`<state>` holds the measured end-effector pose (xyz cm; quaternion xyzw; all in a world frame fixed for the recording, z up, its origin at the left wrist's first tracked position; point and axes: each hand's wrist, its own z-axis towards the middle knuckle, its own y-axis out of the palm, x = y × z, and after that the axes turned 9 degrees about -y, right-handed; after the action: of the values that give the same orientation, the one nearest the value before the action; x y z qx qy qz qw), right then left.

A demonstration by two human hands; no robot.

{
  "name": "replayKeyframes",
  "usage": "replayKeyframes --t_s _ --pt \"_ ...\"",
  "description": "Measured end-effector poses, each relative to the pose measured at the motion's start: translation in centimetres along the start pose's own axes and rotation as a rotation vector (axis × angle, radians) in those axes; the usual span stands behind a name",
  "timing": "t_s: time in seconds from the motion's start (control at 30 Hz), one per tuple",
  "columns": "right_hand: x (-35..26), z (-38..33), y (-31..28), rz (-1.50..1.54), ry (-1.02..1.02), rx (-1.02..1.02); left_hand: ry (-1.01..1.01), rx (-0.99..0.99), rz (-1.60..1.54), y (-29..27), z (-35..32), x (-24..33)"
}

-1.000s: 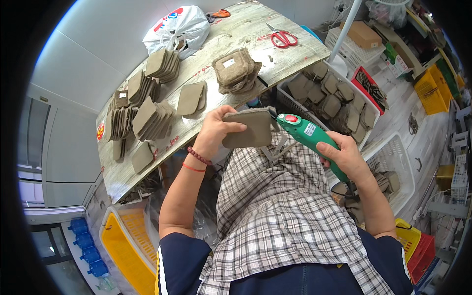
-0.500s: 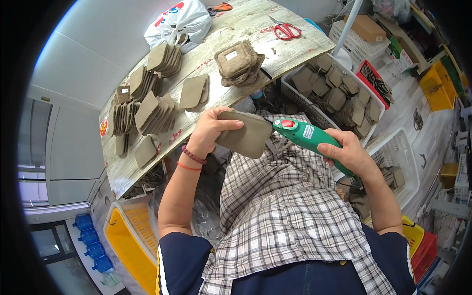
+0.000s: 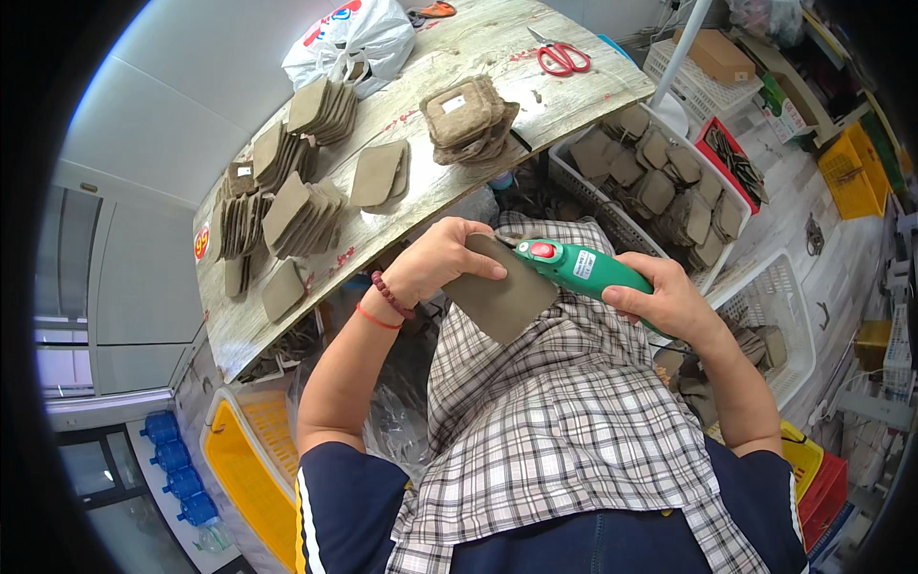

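My left hand point(image 3: 447, 261) pinches a flat olive-brown fabric pad point(image 3: 507, 304) by its upper left edge, thumb on top, over my lap. Wrapped in my right hand point(image 3: 660, 295) is a green electric hand cutter point(image 3: 583, 267) with a red button. Its head meets the pad's upper edge; the blade itself is too small to make out. Ahead on the table lie two loose pads point(image 3: 379, 174), a stack of fuzzy-edged pads point(image 3: 469, 120) and several leaning stacks of smooth pads point(image 3: 304, 218).
Red-handled scissors point(image 3: 564, 59) and a white plastic bag point(image 3: 352, 48) rest on the wooden table point(image 3: 402, 110). A white crate point(image 3: 631, 225) of pads stands right of it, with another white basket point(image 3: 798, 335) nearer. At lower left is a yellow crate point(image 3: 239, 478).
The pad has turned clockwise, its lower corner now pointing toward me. My right hand has brought the cutter slightly left, onto the pad's upper edge.
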<state>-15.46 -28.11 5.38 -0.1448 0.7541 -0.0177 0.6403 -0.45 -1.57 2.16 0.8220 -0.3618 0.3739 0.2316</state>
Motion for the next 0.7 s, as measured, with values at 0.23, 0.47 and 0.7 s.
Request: replayKeyframes --t_s 0.23,0.47,0.7 --pt "0.4 1.1 0.7 0.054 -0.003 -0.045 0.079 -0.022 0.185 0.8 0.5 -0.3" --pt "3.4 0.9 0.8 0.139 0.001 0.188 0.282 0.333 -0.456 -5.4 1.9 -3.9" --pt "4.2 0.1 -0.3 0.112 0.007 0.283 0.35 1.459 0.159 -16.2 8.2 -6.6"
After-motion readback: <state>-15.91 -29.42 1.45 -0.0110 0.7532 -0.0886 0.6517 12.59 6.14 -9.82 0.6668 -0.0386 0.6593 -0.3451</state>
